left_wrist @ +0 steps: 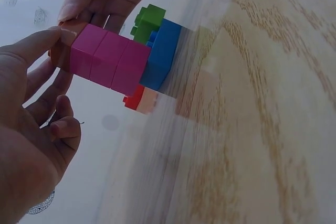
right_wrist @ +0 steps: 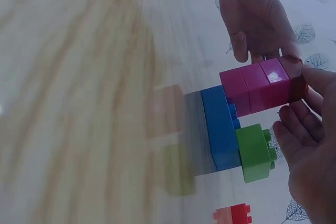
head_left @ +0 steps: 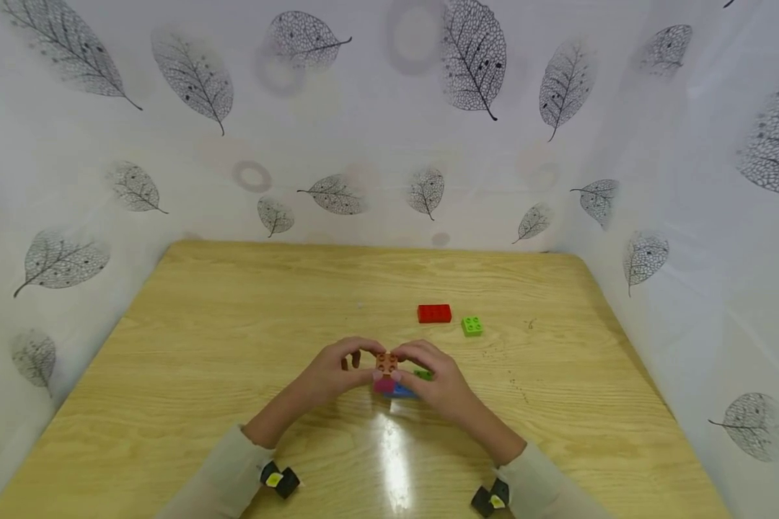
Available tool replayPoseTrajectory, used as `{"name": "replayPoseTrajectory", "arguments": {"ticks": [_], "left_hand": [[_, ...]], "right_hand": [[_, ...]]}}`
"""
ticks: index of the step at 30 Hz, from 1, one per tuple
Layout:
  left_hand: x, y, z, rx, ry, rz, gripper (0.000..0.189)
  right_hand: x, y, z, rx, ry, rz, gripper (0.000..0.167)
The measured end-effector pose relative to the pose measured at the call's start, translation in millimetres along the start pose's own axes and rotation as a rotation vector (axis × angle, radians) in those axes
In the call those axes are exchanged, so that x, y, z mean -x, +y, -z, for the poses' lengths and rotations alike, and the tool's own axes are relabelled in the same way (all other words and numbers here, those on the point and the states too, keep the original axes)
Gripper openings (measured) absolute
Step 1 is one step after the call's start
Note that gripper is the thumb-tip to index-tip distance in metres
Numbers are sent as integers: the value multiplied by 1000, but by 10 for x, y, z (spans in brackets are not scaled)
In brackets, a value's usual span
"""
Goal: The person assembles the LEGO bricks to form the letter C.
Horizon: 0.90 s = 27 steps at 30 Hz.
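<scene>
On the table stands a small build of toy bricks: a blue brick (right_wrist: 220, 129) lies at the bottom. One end of it bears a column of pink bricks (left_wrist: 107, 59), capped by a brown-orange brick (head_left: 386, 362) with studs facing up. A green brick (right_wrist: 254, 153) sits on the blue one's other end. From the left side, my left hand (head_left: 337, 369) pinches the brown-orange brick between thumb and index finger. My right hand (head_left: 440, 378) pinches the same brick from the right, and partly hides the blue and green bricks in the head view.
Beyond the hands, a red brick (head_left: 434, 313) lies on the wooden table (head_left: 234, 310), with a lime-green brick (head_left: 472, 326) to its right. A white curtain (head_left: 376, 144) with leaf prints hangs around the table's back and sides.
</scene>
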<state>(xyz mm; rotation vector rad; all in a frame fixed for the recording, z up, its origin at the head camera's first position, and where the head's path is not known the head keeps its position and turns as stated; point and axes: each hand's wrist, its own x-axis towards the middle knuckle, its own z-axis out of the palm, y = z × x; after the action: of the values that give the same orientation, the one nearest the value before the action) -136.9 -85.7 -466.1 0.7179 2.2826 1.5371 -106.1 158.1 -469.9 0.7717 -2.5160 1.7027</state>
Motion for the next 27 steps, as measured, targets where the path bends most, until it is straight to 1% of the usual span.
{"name": "replayPoseTrajectory", "arguments": {"ticks": [4, 9, 13, 17, 22, 24, 27], "left_hand": [[-4, 21, -10, 14, 2, -4, 32], [-13, 28, -24, 24, 2, 2, 33], [-9, 24, -28, 37, 0, 9, 33], [-3, 14, -24, 43, -2, 15, 32], [-6, -23, -15, 44, 0, 21, 32], [-8, -23, -14, 42, 0, 18, 32], [-9, -24, -14, 36, -1, 24, 32]], "right_hand": [[-8, 6, 83, 6, -17, -30, 30], [-59, 104, 261, 40, 23, -85, 37], [-114, 195, 442, 112, 53, -146, 43], [-176, 284, 610, 182, 71, -183, 47], [-293, 449, 780, 257, 89, -188, 44], [-342, 523, 843, 300, 86, -184, 43], [-411, 607, 920, 328, 80, -201, 41]]}}
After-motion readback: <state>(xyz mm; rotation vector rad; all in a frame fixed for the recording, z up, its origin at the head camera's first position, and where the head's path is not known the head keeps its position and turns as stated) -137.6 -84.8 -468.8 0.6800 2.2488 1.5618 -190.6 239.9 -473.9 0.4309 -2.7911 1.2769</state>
